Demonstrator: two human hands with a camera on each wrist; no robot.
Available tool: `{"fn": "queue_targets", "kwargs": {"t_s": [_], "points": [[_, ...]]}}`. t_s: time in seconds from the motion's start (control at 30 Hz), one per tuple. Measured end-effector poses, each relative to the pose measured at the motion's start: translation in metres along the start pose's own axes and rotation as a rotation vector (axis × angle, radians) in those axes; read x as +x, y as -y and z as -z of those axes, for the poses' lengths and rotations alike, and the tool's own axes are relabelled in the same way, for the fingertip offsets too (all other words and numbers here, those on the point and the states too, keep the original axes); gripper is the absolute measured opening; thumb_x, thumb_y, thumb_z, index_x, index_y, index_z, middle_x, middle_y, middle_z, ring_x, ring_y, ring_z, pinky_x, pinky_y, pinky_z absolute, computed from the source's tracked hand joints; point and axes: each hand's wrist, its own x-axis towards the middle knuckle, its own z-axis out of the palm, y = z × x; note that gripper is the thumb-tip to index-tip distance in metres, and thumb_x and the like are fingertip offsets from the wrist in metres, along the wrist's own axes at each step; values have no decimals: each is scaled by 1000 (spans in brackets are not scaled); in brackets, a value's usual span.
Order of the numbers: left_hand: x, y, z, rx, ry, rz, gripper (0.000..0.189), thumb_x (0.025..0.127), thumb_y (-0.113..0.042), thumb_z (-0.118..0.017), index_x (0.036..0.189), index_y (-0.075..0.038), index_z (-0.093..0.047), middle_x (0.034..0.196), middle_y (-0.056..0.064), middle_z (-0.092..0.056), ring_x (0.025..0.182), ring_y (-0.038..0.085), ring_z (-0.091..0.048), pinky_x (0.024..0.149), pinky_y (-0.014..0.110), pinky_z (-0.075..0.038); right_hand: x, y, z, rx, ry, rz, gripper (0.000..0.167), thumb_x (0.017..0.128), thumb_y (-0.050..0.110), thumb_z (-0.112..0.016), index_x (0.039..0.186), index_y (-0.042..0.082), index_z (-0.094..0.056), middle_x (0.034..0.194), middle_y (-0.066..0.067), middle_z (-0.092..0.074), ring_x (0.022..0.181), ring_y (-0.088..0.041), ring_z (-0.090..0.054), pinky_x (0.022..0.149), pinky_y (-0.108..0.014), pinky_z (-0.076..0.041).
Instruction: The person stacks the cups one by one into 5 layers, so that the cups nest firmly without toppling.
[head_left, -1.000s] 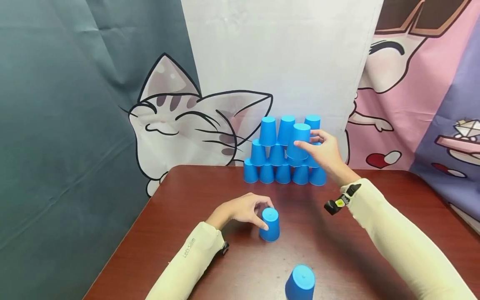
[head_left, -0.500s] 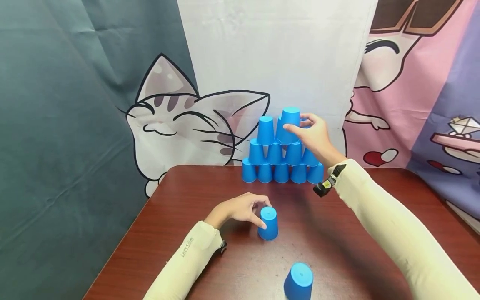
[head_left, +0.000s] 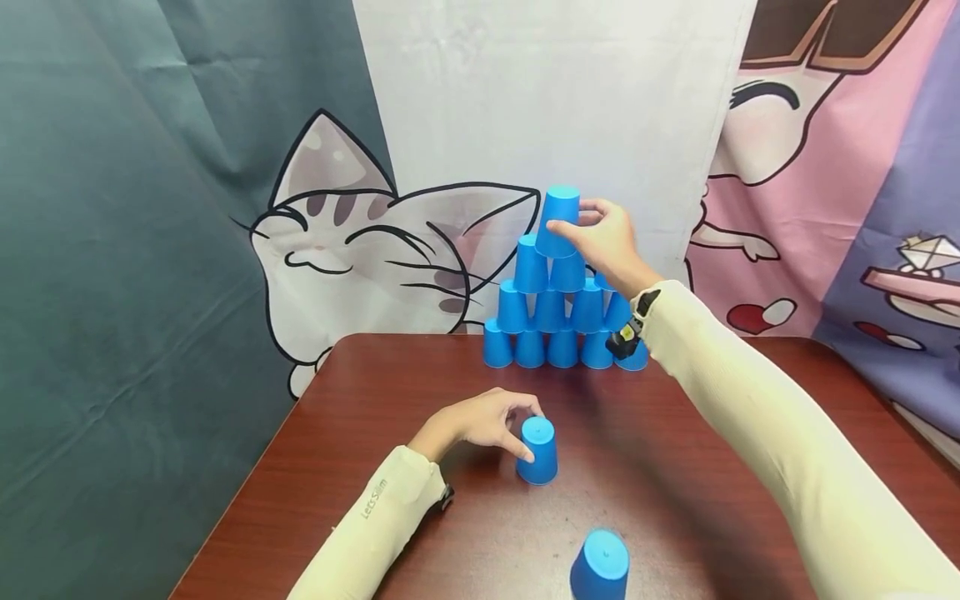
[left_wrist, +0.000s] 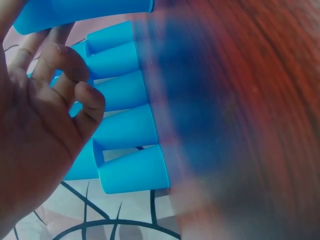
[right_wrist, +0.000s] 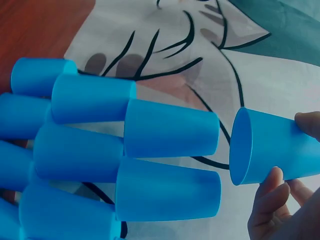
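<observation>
Upside-down blue plastic cups form a stepped pyramid at the back of the table, its third tier partly hidden by my right hand. That hand pinches another upside-down cup by its sides, over the left and middle cups of the third tier. In the right wrist view a small gap shows between the rim of this held cup and the tier below. My left hand holds a cup that stands inverted on the table, thumb on its near side and fingers behind.
One more inverted blue cup stands near the front of the reddish-brown table. A printed cloth backdrop with cartoon figures hangs right behind the pyramid. The table's left edge runs beside my left sleeve.
My right hand has lifted its cup up and leftward, from in front of the pyramid's right part to above the third tier. The left hand and its cup have stayed in place.
</observation>
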Motion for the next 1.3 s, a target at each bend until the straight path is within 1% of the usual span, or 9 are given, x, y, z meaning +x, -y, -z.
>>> {"fn": "queue_targets", "kwargs": {"t_s": [0.17,0.33,0.47,0.57,0.7,0.83,1.03,1.2,1.3], "points": [[1,-2,-3,4,-7,-6,41,78,-40,-84,111,-31,-62,102,-16,-64,92,9,-58,73,29,-52,12,5,-4,-23,-24,-12,77,82,58,-73,141,13,-51,140,-11,-57,126,-31,-54,105,-53,-42],[1,0,-8,-9,3,-6,40,78,-39,-84,111,-30,-62,103,-16,-64,94,8,-58,73,28,-52,17,8,-8,-39,-3,-31,76,84,55,-73,143,12,-50,141,-10,-56,128,-30,-54,107,-53,-40],[0,1,-8,-7,-12,-19,39,79,-38,-83,111,-30,-62,103,-16,-64,94,8,-58,73,28,-51,21,9,-8,-46,-1,-36,76,85,53,-73,144,11,-48,143,-11,-54,130,-31,-53,107,-54,-39],[-2,1,-8,-9,-21,-10,39,79,-39,-83,110,-30,-62,103,-17,-64,95,9,-58,73,28,-51,23,8,-9,-44,2,-46,77,85,52,-73,144,11,-48,144,-11,-53,130,-32,-52,107,-55,-39],[-5,2,-10,-11,-14,14,39,78,-41,-83,110,-31,-62,103,-17,-64,94,10,-58,72,29,-52,25,4,-12,-55,28,-62,78,84,52,-73,145,11,-47,145,-11,-52,131,-33,-51,107,-56,-39],[-5,3,-8,0,-25,12,39,78,-41,-83,109,-32,-63,103,-16,-64,94,10,-58,71,29,-52,29,3,-13,-59,22,-64,77,86,51,-72,146,11,-45,146,-12,-51,131,-34,-51,107,-55,-40],[-3,2,-3,9,-24,0,39,78,-41,-83,109,-32,-63,104,-16,-64,100,17,-59,73,29,-51,30,3,-9,-72,16,-46,77,86,50,-72,146,11,-45,145,-13,-52,130,-36,-52,105,-54,-42],[-4,1,-4,-4,-22,12,38,78,-41,-84,109,-32,-62,105,-17,-63,103,17,-58,75,29,-51,27,-2,-6,-76,49,-2,82,85,51,-74,149,12,-42,146,-14,-51,126,-36,-55,102,-52,-45],[-3,1,-5,-7,-25,13,38,78,-41,-83,109,-32,-62,105,-18,-63,104,16,-58,76,29,-51,23,-5,-2,-73,70,21,86,84,54,-73,151,13,-39,149,-13,-48,129,-35,-53,102,-51,-46]]}}
